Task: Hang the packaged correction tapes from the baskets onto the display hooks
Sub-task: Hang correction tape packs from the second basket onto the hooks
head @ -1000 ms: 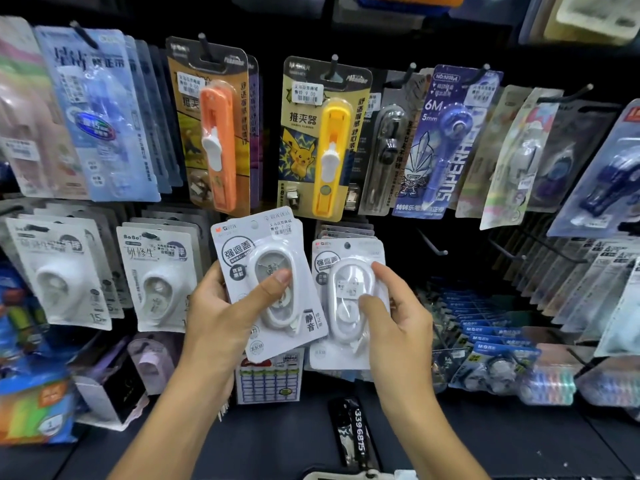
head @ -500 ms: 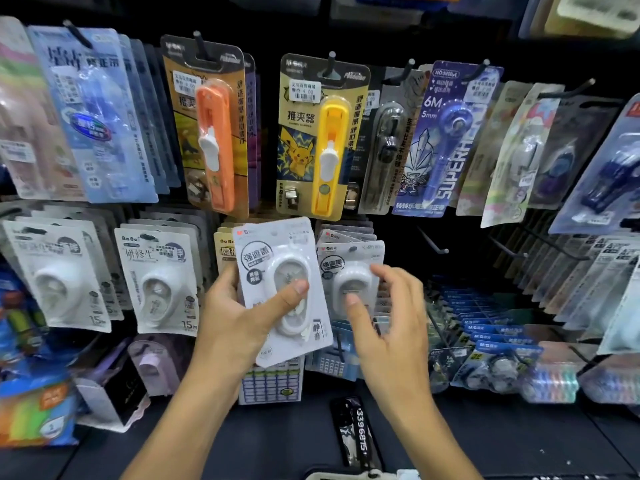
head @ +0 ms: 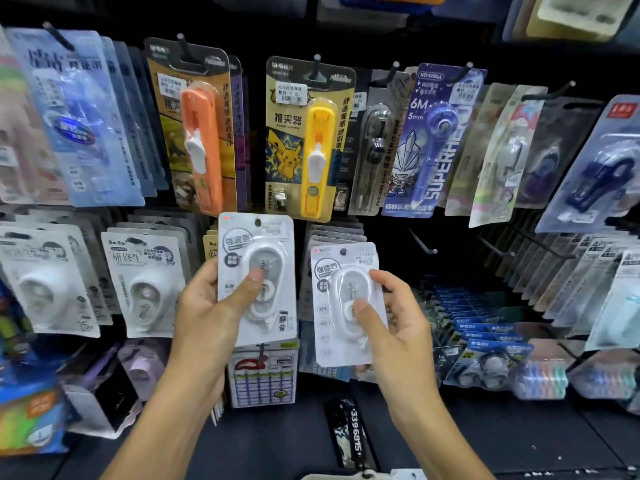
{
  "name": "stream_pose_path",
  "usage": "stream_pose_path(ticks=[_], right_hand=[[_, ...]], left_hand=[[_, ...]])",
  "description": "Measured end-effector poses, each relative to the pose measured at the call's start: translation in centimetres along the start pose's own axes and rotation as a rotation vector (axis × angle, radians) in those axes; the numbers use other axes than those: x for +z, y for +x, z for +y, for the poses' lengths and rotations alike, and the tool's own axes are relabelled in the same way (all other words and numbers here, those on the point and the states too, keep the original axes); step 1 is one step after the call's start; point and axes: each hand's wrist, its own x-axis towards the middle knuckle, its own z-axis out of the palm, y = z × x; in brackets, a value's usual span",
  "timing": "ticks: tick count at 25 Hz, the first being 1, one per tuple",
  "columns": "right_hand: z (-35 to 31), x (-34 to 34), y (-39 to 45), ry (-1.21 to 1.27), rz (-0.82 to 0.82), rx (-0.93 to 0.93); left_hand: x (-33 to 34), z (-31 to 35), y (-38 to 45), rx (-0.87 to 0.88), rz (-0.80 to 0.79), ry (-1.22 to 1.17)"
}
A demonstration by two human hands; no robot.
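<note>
Two white correction tape packs are being held upright in front of the display rack, just below its upper row of goods, the left pack a little higher than the right pack. Each is judged to be light, with a stiff, glossy, slippery card and a blister that is best taken hold of low down, so the hang hole at the top is being left free. The left hand and right hand are each pinching a pack, thumb being pressed on the blister and fingers being curled behind the card.
</note>
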Motion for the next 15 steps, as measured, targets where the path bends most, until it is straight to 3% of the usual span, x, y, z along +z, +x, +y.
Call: stream_pose_path(ticks=[4,7,9,11,12,15], right_hand=[[-0.2,0.4,1.4,-0.222,-0.028,0.08],[-0.4,0.2,1.0,-0.74,0.069,-0.186],[-0.3,0.5,-0.3,-0.434,-0.032,-0.291],[-0.4,1.2,-0.6,-0.008,-0.223,-0.16],[-0.2,1.3,-0.1,0.072,-0.213,-0.108],[-0.3,0.8,0.8,0.023,-0.076,0.01]], left_hand=[[0.3,0.0,-0.5,0.045,-0.033,0.004],[1.0,-0.9,-0.6,-0.004,-0.131,0.07],[1.5,-1.4,-0.5,-0.056,-0.278,0.074],[2.3,-1.6,-0.9,-0.094,-0.407,0.133],[2.4,-1.8,-1.0,-0.042,-0.414,0.259],[1.4,-2.4,-0.4,0.376,-0.103,0.957]])
